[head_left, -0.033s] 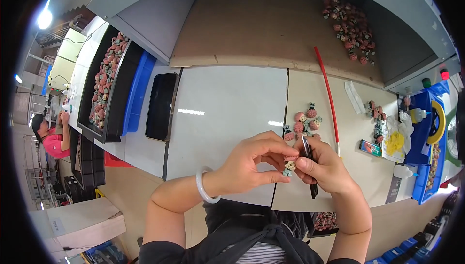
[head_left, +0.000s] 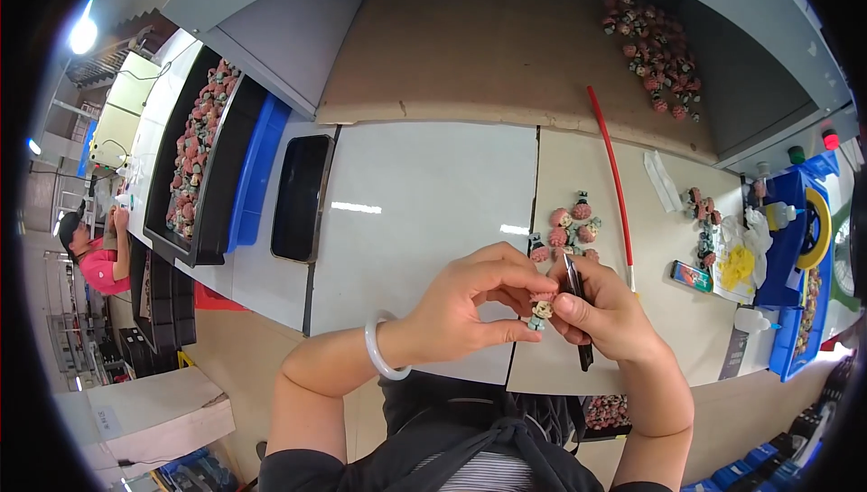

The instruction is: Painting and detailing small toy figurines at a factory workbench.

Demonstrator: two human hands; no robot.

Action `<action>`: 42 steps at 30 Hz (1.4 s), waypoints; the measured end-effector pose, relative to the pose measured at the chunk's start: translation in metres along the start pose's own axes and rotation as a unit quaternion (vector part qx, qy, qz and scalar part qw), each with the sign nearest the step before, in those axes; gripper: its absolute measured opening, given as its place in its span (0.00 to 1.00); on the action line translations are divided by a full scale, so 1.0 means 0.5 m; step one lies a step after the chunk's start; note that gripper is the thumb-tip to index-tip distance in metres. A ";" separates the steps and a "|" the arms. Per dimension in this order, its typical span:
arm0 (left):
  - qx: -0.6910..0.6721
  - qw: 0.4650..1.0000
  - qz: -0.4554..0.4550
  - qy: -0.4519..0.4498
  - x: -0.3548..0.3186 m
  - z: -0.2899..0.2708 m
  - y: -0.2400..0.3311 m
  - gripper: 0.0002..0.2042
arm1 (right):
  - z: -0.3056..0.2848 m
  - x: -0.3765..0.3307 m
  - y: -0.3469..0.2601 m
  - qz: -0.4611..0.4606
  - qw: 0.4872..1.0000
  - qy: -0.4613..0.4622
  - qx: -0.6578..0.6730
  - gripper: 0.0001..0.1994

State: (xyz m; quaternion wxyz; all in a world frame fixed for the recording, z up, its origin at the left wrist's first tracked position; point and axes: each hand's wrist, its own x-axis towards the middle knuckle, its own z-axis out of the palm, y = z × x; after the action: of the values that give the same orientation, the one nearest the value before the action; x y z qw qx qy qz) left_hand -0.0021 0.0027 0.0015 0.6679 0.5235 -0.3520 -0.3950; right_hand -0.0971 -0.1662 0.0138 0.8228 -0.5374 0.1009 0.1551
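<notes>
Head view: small figurine (head_left: 540, 309) pinched between both hands' fingers (head_left: 506, 329).

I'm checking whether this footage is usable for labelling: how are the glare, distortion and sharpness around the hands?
Head view: strong fisheye bend, the white table edges curve toward a black rim; small glare streaks on the table and a blown-out lamp upper left; left hand, right hand and the small figurine are evenly lit but soft in detail.

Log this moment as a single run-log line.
left hand: pinches small figurine | right hand: holds dark tweezers at figurine | nearby: loose figurines, red rod on white table
</notes>
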 end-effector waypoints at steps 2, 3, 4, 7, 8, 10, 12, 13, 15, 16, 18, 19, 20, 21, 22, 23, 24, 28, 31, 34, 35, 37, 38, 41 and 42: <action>0.030 0.999 0.030 0.002 -0.001 -0.003 0.001 0.22 | -0.001 0.001 0.002 0.003 1.000 -0.009 0.013 0.19; 0.035 0.999 0.036 0.002 -0.003 -0.005 0.001 0.22 | -0.004 0.000 0.006 0.001 0.999 -0.019 0.036 0.15; 0.041 0.998 0.042 0.001 -0.004 -0.005 0.002 0.21 | -0.005 0.000 0.009 -0.001 0.998 -0.029 0.058 0.11; 0.044 0.998 0.034 0.004 -0.004 -0.004 0.004 0.21 | -0.005 0.002 0.011 0.001 0.998 -0.028 0.057 0.10; 0.044 0.998 0.034 0.003 -0.003 -0.004 0.004 0.21 | -0.006 0.003 0.012 0.000 0.998 -0.027 0.057 0.10; 0.054 0.998 0.039 0.007 -0.002 -0.004 0.001 0.21 | -0.008 0.003 0.015 0.001 0.998 -0.025 0.054 0.10; 0.072 0.996 0.051 0.012 -0.003 -0.004 -0.001 0.21 | -0.006 0.003 0.012 0.006 0.998 -0.023 0.050 0.11; 0.089 0.994 0.063 0.016 -0.003 -0.005 -0.001 0.21 | -0.005 0.004 0.009 0.011 0.999 -0.021 0.045 0.11; 0.112 0.991 0.072 0.017 -0.001 -0.005 -0.001 0.21 | -0.002 0.003 0.002 0.008 0.999 -0.020 0.033 0.11; 0.136 0.987 0.081 0.018 -0.001 -0.005 -0.001 0.21 | -0.001 0.003 0.000 0.004 1.000 -0.020 0.021 0.11; 0.140 0.987 0.082 0.020 -0.001 -0.003 -0.002 0.21 | -0.001 0.003 0.003 -0.004 1.000 -0.018 0.017 0.11; 0.143 0.986 0.083 0.021 -0.001 -0.002 -0.003 0.20 | 0.000 0.003 0.004 -0.011 1.000 -0.017 0.012 0.11; 0.143 0.986 0.082 0.021 -0.001 -0.002 -0.002 0.20 | 0.000 0.003 0.005 -0.011 1.000 -0.017 0.013 0.11; 0.161 0.984 0.079 0.023 -0.001 -0.001 -0.001 0.20 | 0.002 0.003 0.006 -0.014 1.000 -0.007 -0.005 0.11; 0.178 0.981 0.075 0.024 -0.001 0.000 0.001 0.19 | 0.003 0.003 0.007 -0.017 1.000 0.003 -0.024 0.11; 0.178 0.981 0.075 0.024 0.000 0.000 0.003 0.19 | 0.002 0.003 0.007 -0.017 1.000 0.004 -0.023 0.11; 0.206 0.977 0.057 0.025 0.001 0.000 0.005 0.19 | 0.002 0.003 0.008 -0.023 0.999 0.007 -0.031 0.12; 0.122 0.992 -0.006 0.032 0.001 -0.002 -0.007 0.19 | 0.006 0.000 0.006 -0.035 0.999 0.020 -0.036 0.14; -0.074 0.994 -0.080 0.011 0.001 -0.006 -0.013 0.21 | 0.004 -0.008 -0.006 -0.049 0.998 0.032 -0.017 0.15; -0.148 0.981 -0.126 -0.001 -0.001 -0.009 -0.006 0.23 | -0.003 -0.010 -0.009 -0.066 0.997 0.043 -0.019 0.16; -0.148 0.981 -0.126 -0.001 0.000 -0.009 -0.005 0.23 | -0.003 -0.010 -0.009 -0.067 0.997 0.044 -0.019 0.16; -0.192 0.970 -0.146 -0.016 0.000 -0.009 -0.003 0.23 | -0.003 -0.010 -0.009 -0.072 0.996 0.050 -0.024 0.18; -0.191 0.970 -0.146 -0.016 0.001 -0.009 -0.003 0.23 | -0.002 -0.010 -0.007 -0.072 0.996 0.050 -0.024 0.18; -0.201 0.970 -0.136 -0.010 0.001 -0.008 -0.007 0.21 | 0.008 -0.008 0.002 -0.103 0.992 0.078 -0.008 0.15; -0.197 0.971 -0.132 -0.011 -0.001 -0.009 -0.013 0.20 | 0.014 -0.005 0.005 -0.188 0.968 0.128 -0.107 0.12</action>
State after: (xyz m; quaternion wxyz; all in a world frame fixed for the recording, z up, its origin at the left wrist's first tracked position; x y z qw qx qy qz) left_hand 0.0007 0.0043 -0.0057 0.6960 0.4185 -0.2026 -0.5472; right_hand -0.1005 -0.1593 0.0154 0.7550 -0.6471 0.0854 -0.0629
